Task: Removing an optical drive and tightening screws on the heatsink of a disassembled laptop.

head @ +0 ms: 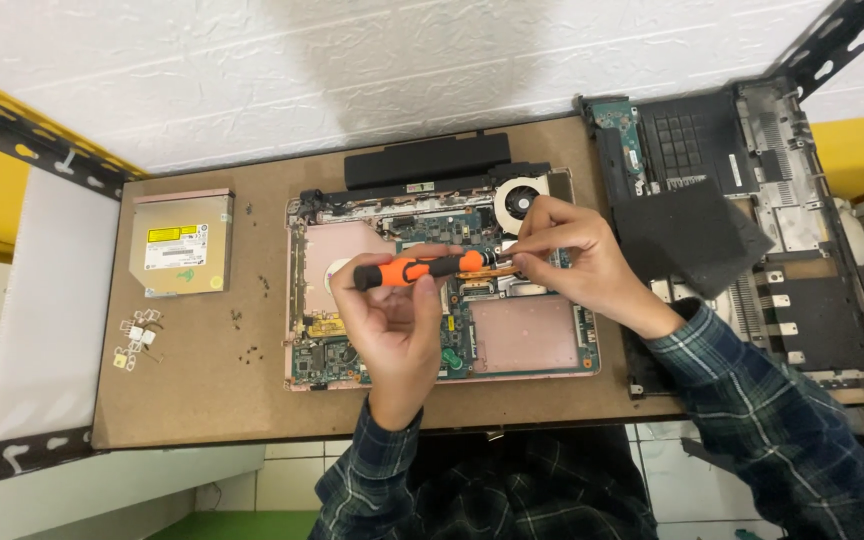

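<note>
Brown desk (202,400) carries an opened laptop (532,340). Left hand (392,320) grips an orange screwdriver (417,268); right hand (572,262) pinches its tip, apparently over a screw. Step: unscrewing; next needs steady downward turning.

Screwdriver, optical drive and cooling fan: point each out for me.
screwdriver (407,269), head view, orange handle.
optical drive (182,243), head view, labelled top face.
cooling fan (520,199), head view, round hub.

Orange-and-black screwdriver (417,268) lies level across the opened laptop (527,340); laptop's circuit boards bared, flat on the table.
</note>
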